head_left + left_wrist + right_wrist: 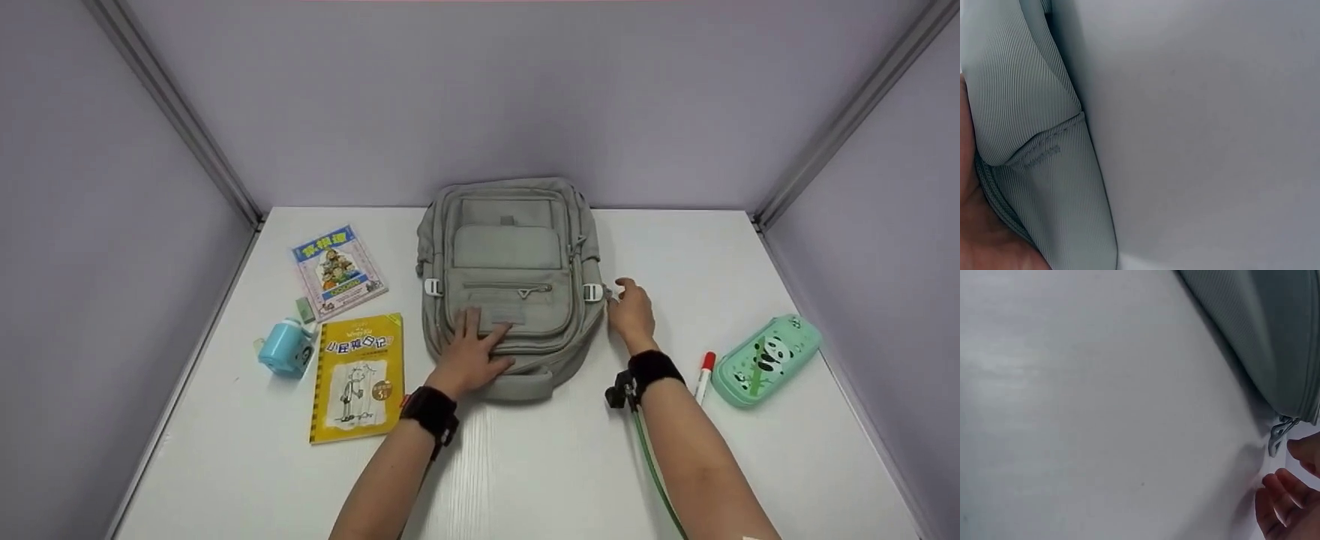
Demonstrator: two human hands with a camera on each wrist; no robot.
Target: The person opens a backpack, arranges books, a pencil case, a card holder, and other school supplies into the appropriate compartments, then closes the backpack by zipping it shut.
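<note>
Grey-green fabric backpack [510,285] lies flat, front up, mid-table against the back wall; all zips look closed. Nothing appears packed yet.

Left hand [472,352] lies flat on the backpack's lower front pocket, fingers straight and spread, pressing, gripping nothing. The left wrist view shows only ribbed fabric and a seam next to the palm.

Right hand [632,311] sits just beside the backpack's right edge, fingers loosely curled and empty. In the right wrist view its fingertips [1280,486] are close to a small metal zip pull [1278,433] hanging off the bag's edge; can't tell if they touch it. So judging by this: opening is barely started, zip not yet pulled, all loose items still out on the white table [525,465].

Left of the backpack:
- yellow paperback book [358,377], Chinese title, cartoon stick-boy drawing, a "3" in a round badge; small print unreadable
- pink-bordered picture book [337,271] with blue title banner, yellow Chinese characters, too small to read
- blue pencil sharpener [285,349]
- small green eraser [304,309]

Right of the backpack:
- red-capped white marker [703,375]
- mint-green hard pencil case [765,360], panda print

No brand label readable on the bag.
</note>
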